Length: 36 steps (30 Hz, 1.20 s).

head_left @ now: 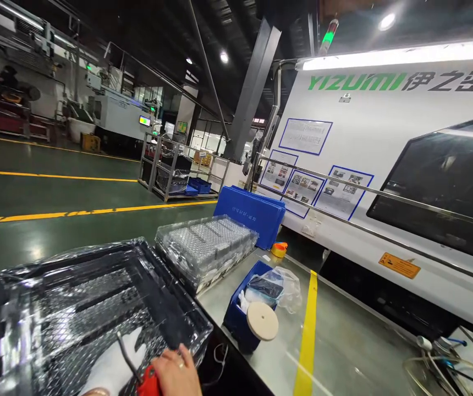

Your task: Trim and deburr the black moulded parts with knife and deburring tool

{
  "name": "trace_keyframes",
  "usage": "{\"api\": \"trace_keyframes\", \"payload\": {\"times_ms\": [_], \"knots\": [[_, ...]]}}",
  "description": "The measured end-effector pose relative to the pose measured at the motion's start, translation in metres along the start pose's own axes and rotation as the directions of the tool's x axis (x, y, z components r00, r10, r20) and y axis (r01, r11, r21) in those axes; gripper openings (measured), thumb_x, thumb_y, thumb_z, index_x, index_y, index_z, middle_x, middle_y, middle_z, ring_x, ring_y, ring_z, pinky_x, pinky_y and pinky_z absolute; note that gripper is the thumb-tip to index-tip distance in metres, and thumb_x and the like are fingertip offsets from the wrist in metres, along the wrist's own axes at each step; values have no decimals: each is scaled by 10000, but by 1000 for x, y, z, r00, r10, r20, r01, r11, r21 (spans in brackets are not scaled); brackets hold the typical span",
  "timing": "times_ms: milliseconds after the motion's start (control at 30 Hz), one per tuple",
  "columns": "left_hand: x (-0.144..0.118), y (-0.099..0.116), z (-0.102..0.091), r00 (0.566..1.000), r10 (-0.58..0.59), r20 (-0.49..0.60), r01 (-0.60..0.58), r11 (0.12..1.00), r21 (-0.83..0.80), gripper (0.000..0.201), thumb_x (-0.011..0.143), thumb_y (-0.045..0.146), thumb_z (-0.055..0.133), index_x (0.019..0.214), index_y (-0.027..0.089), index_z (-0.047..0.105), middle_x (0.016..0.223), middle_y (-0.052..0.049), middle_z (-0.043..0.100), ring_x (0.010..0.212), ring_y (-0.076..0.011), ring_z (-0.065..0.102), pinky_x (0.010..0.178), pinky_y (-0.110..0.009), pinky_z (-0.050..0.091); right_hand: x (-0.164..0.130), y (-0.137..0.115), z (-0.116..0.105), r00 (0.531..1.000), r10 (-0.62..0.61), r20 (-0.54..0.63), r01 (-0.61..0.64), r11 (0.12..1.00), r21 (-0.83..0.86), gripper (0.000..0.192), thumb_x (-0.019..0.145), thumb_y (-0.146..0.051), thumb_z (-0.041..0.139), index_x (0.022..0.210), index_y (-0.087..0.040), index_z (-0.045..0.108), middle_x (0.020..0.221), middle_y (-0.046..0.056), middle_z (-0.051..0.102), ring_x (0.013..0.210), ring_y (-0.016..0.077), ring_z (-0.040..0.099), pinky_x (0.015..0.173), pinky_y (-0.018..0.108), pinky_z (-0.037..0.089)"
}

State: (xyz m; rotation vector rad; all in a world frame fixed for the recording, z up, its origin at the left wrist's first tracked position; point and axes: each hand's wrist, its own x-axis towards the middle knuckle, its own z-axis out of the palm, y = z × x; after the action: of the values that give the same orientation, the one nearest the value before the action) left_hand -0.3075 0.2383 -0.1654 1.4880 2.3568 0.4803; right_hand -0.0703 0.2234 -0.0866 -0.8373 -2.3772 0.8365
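Observation:
My left hand [110, 364], in a white glove, is low over the black plastic-lined tray [168, 291] at the lower left. Its visible fingertips are apart, and I see nothing held in them. My bare right hand [177, 374], with a ring on one finger, is closed on a red tool [149, 383]. A grey bent rod [126, 355] runs from the tool up across the front of the glove; whether they touch I cannot tell. Clear bubble wrap [92, 313] lines the tray beneath the glove. The lower parts of both hands are cut off by the frame.
A wrapped stack [209, 242] sits beyond the tray, before blue panels [253, 212]. On the metal table stand a blue bin [236, 324] with plastic bags and a beige disc [263, 320], plus a tape roll [279, 249]. A large white machine [344, 137] borders the right; hoses lie lower right.

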Motion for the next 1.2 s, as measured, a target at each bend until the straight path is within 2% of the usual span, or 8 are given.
{"api": "trace_keyframes", "payload": {"times_ms": [100,267,367,500,633,767,967,1200], "knots": [[-5,8,-9,999,-13,44,13,1000,12,619,952,309,318,1467,9,482,1434,-256,588,1310,-342,593,1096,-440,447,29,-35,-13,987,89,134,-102,990,96,554,646,-348,844,1172,-253,698,1148,71,757,1133,346,685,1173,527,423],[-25,31,-41,993,-31,114,32,999,-5,617,962,286,283,1481,2,460,1448,-238,582,1320,-351,580,1118,-475,416,58,-76,-98,934,355,-43,-350,932,91,343,957,-268,546,1285,-168,534,1151,123,694,1077,275,672,1002,439,542],[-32,39,-53,991,-55,121,58,998,-19,608,964,302,271,1466,34,485,1402,-226,621,1288,-351,603,1088,-474,438,85,-89,-169,803,586,104,-595,795,116,241,1037,-270,432,1207,-124,522,786,43,672,660,208,691,657,375,613],[-36,41,-54,990,-87,108,88,996,-9,622,968,327,242,1475,51,475,1405,-226,613,1259,-369,617,1060,-501,454,112,-98,-234,630,744,223,-773,627,95,264,1075,-362,464,1193,-140,542,725,-19,635,541,147,640,524,288,582],[-33,56,-67,987,-13,-158,-4,994,-108,650,972,354,217,1473,46,493,1478,-174,572,1362,-311,541,1169,-441,391,118,-102,-243,560,778,283,-824,558,96,243,1085,-349,465,1114,-138,581,750,-16,638,544,118,617,507,245,559],[-2,105,-113,920,150,-361,-228,956,-184,599,972,302,261,1422,49,564,1443,-145,609,1350,-265,547,1212,-392,351,120,-99,-230,535,766,358,-836,540,94,193,1071,-260,486,982,-135,603,701,-28,614,532,110,603,511,238,554],[100,163,-163,839,499,-218,-502,864,45,585,879,50,326,1385,66,620,1450,-162,607,1368,-265,540,1220,-385,313,124,-88,-244,627,714,312,-776,609,166,137,1008,-219,516,893,-171,571,542,-84,501,385,99,476,459,233,511],[152,141,-164,879,464,-108,-466,885,9,500,882,159,405,1278,127,707,1355,-94,689,1267,-264,618,1140,-384,414,113,-82,-278,636,665,391,-768,591,245,92,881,-166,501,797,-200,516,428,-52,455,323,125,413,347,205,429]]}}
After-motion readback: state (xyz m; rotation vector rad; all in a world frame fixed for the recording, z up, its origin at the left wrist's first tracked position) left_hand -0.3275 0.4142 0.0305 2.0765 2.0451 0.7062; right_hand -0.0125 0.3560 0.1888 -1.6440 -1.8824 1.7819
